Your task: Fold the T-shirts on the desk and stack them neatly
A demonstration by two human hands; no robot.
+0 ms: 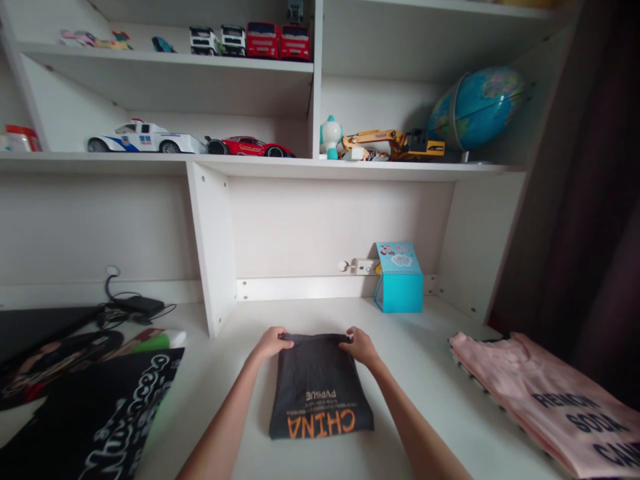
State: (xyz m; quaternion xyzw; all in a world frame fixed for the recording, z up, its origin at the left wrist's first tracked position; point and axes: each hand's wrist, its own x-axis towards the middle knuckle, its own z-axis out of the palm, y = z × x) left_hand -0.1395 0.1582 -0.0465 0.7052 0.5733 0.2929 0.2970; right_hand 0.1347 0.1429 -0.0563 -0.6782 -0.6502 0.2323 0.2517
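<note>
A dark grey T-shirt (320, 373), folded into a neat rectangle, lies on the white desk in front of me. Orange letters reading CHINA show upside down along its near edge, with smaller print above them. My left hand (271, 343) pinches its far left corner between thumb and fingers. At the far right corner, my right hand (361, 347) grips the cloth in the same way. The fabric's far edge is slightly raised between the two hands.
A pink shirt (545, 393) lies folded at the right; a black shirt (115, 413) with white lettering is at the left. Behind stand a turquoise desk calendar (401, 292) and an upright shelf panel (213, 247). A black adapter (143, 305) with cables sits at the back left.
</note>
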